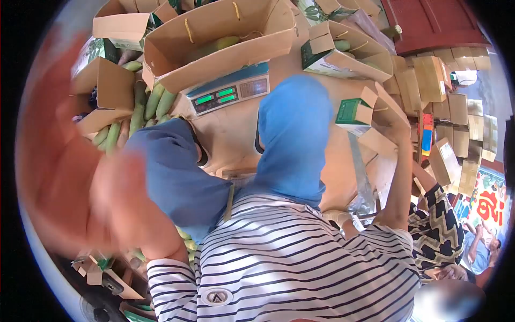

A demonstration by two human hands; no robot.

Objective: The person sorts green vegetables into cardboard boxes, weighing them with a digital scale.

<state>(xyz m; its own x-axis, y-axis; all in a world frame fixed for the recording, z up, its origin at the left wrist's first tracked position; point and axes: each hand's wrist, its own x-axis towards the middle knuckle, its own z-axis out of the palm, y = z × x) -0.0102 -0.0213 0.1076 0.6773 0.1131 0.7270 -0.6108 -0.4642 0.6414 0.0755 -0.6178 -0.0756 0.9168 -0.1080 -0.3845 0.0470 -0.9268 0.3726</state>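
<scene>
My left hand is raised close to the camera at the left, large and blurred. Its fingers stretch upward, apart from the thumb, and I make out nothing held in it. On the right, my right hand grips the near edge of a small green and white cardboard box with raised flaps. The fingertips are partly hidden by the cardboard. A digital scale with lit green displays stands beyond my knees, under a long open cardboard box that holds a green gourd-like vegetable.
Long green vegetables lie heaped left of the scale, beside an open carton. Another open box with vegetables stands at the upper right. Stacked cartons line the right side. Another person in a patterned top sits close on my right.
</scene>
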